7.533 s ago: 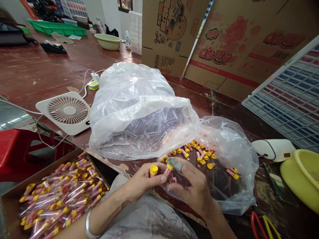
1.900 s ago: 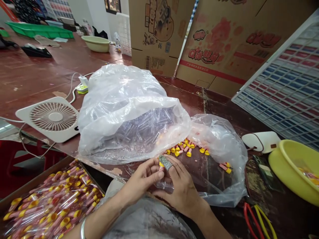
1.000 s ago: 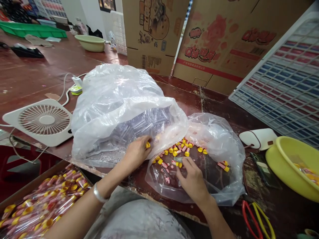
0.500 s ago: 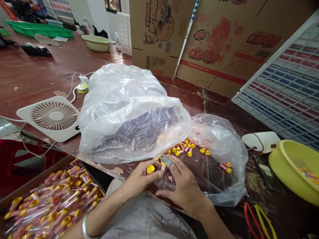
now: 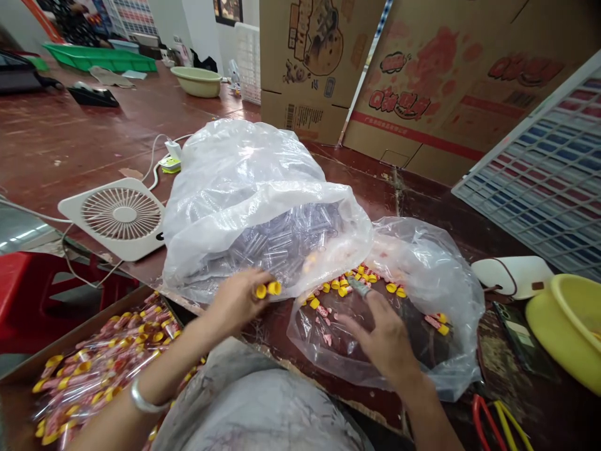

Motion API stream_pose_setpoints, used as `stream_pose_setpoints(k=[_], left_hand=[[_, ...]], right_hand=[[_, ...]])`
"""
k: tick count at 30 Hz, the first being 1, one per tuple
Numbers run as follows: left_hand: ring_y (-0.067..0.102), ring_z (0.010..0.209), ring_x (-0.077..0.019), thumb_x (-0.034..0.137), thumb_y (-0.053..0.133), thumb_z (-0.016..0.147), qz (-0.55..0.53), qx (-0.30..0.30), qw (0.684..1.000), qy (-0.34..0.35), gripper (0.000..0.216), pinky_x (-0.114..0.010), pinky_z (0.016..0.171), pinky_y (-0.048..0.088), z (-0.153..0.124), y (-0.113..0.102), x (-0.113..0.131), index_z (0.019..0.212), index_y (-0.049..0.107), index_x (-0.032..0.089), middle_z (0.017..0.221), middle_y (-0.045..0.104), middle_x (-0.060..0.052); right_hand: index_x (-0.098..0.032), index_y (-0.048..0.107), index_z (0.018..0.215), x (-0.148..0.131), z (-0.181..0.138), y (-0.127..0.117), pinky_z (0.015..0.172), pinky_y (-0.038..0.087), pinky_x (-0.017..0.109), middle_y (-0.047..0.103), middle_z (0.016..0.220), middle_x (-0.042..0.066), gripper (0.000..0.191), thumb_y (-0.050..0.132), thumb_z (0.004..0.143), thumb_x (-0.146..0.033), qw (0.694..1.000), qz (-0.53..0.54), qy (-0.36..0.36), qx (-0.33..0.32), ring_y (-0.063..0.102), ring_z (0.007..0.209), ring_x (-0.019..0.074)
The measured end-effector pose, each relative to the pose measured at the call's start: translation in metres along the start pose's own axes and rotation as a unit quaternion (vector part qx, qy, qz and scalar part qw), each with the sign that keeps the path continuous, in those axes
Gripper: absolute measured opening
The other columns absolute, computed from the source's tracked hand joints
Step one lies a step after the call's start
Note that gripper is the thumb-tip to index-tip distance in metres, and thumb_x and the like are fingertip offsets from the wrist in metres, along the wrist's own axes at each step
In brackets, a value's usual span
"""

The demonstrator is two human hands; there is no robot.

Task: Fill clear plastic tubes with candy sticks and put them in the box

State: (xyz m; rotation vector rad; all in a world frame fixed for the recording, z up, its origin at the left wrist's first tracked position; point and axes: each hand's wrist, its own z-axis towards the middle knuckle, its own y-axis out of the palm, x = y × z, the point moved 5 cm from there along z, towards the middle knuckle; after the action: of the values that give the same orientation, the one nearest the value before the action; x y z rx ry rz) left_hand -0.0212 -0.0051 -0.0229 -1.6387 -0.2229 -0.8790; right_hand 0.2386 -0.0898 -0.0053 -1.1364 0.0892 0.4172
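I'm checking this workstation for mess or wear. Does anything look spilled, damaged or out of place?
Small pink scraps lie loose left of the right hand, irregular unlike the yellow-capped pieces nearby. The red tabletop also has a rough, discoloured patch beside the smartphone, as if its paint had worn.

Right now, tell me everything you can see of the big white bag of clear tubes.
The white bag is bulky, cloudy, shiny and creased, seemingly plastic. It lies on the red-brown table, its folded mouth open toward the camera, showing many clear tubes. A thinner clear bag adjoins its right edge; the left hand is at its mouth, contact unclear.
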Motion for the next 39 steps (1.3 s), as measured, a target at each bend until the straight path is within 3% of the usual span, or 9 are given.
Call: stream_pose_setpoints(k=[4, 9, 12, 16, 21, 26, 32, 35, 39], left_hand=[[0.063, 0.088, -0.0233, 0.007, 0.048, 0.080, 0.232, -0.038, 0.969, 0.072, 0.043, -0.027, 0.066, 0.042, 0.020, -0.017, -0.035, 0.110, 0.072, 0.028, 0.106, 0.064, -0.008], [0.067, 0.084, -0.0197, 0.008, 0.051, 0.080, 0.212, -0.071, 0.970, 0.093, 0.046, -0.025, 0.069, 0.046, 0.031, -0.007, -0.050, 0.115, 0.072, 0.030, 0.121, 0.062, -0.008], [0.066, 0.097, -0.0221, 0.020, 0.055, 0.085, 0.121, -0.041, 0.987, 0.098, 0.031, -0.027, 0.079, 0.048, 0.025, -0.009, -0.041, 0.110, 0.072, 0.024, 0.123, 0.066, -0.008], [0.059, 0.071, -0.0163, 0.043, 0.065, 0.083, -0.126, -0.071, 0.990, 0.011, 0.026, -0.024, 0.065, 0.043, 0.001, -0.001, -0.023, 0.084, 0.066, 0.017, 0.077, 0.065, -0.001], [0.034, 0.055, -0.0081, 0.043, 0.075, 0.074, -0.377, -0.173, 0.906, -0.081, 0.039, -0.021, 0.052, 0.026, -0.030, 0.038, 0.010, 0.065, 0.046, 0.018, 0.059, 0.042, 0.006], [0.027, 0.055, -0.0071, 0.042, 0.083, 0.067, -0.488, -0.182, 0.849, -0.087, 0.049, -0.022, 0.052, 0.020, -0.036, 0.058, 0.035, 0.061, 0.041, 0.018, 0.058, 0.036, 0.007], [0.033, 0.058, -0.0075, 0.044, 0.084, 0.066, -0.573, -0.124, 0.804, -0.105, 0.042, -0.021, 0.053, 0.024, -0.038, 0.062, 0.038, 0.066, 0.054, 0.015, 0.062, 0.043, 0.005], [0.038, 0.058, -0.0085, 0.045, 0.086, 0.063, -0.603, -0.112, 0.777, -0.141, 0.040, -0.021, 0.053, 0.029, -0.041, 0.071, 0.034, 0.075, 0.065, 0.013, 0.063, 0.049, 0.003], [0.048, 0.066, -0.0121, 0.043, 0.087, 0.061, -0.627, -0.114, 0.754, -0.155, 0.040, -0.023, 0.061, 0.038, -0.044, 0.078, 0.034, 0.076, 0.067, 0.011, 0.071, 0.059, -0.002]], right_hand=[[-0.022, 0.055, 0.083, 0.030, -0.007, 0.014, 0.068, 0.051, 0.034, 0.065, 0.079, 0.004, 0.020, 0.052, 0.100, -0.033, 0.994, -0.060, 0.053, -0.068, 0.066, 0.074, 0.0228], [-0.021, 0.057, 0.088, -0.008, -0.001, 0.044, 0.074, 0.052, 0.031, 0.067, 0.088, 0.003, 0.007, 0.063, 0.092, -0.019, 0.991, -0.018, 0.010, -0.135, 0.066, 0.085, 0.0205], [-0.023, 0.060, 0.101, -0.027, 0.007, 0.058, 0.084, 0.053, 0.031, 0.067, 0.113, 0.006, 0.019, 0.063, 0.088, -0.009, 0.990, -0.001, -0.032, -0.135, 0.065, 0.102, 0.0214], [-0.021, 0.060, 0.094, -0.023, 0.011, 0.065, 0.076, 0.055, 0.031, 0.069, 0.105, 0.007, 0.015, 0.061, 0.087, -0.008, 0.992, 0.017, -0.026, -0.120, 0.068, 0.092, 0.0217], [-0.021, 0.057, 0.093, -0.016, 0.005, 0.046, 0.070, 0.059, 0.030, 0.071, 0.087, 0.005, 0.003, 0.059, 0.093, -0.023, 0.992, 0.110, 0.046, -0.044, 0.071, 0.078, 0.0191], [-0.022, 0.061, 0.109, -0.035, -0.001, 0.018, 0.082, 0.062, 0.033, 0.075, 0.101, 0.006, 0.017, 0.064, 0.094, -0.029, 0.935, 0.339, 0.103, 0.027, 0.074, 0.089, 0.0198], [-0.020, 0.056, 0.127, -0.070, -0.002, 0.007, 0.098, 0.056, 0.042, 0.067, 0.121, 0.013, 0.045, 0.065, 0.092, -0.046, 0.966, 0.245, -0.062, -0.055, 0.064, 0.116, 0.0262], [-0.017, 0.049, 0.132, -0.078, -0.010, 0.013, 0.102, 0.053, 0.052, 0.063, 0.125, 0.017, 0.070, 0.076, 0.080, -0.053, 0.982, 0.154, -0.105, -0.015, 0.059, 0.122, 0.0327], [-0.018, 0.051, 0.121, -0.086, -0.014, 0.024, 0.098, 0.054, 0.055, 0.064, 0.114, 0.015, 0.056, 0.077, 0.079, -0.044, 0.988, 0.112, -0.097, 0.043, 0.060, 0.117, 0.0331]])
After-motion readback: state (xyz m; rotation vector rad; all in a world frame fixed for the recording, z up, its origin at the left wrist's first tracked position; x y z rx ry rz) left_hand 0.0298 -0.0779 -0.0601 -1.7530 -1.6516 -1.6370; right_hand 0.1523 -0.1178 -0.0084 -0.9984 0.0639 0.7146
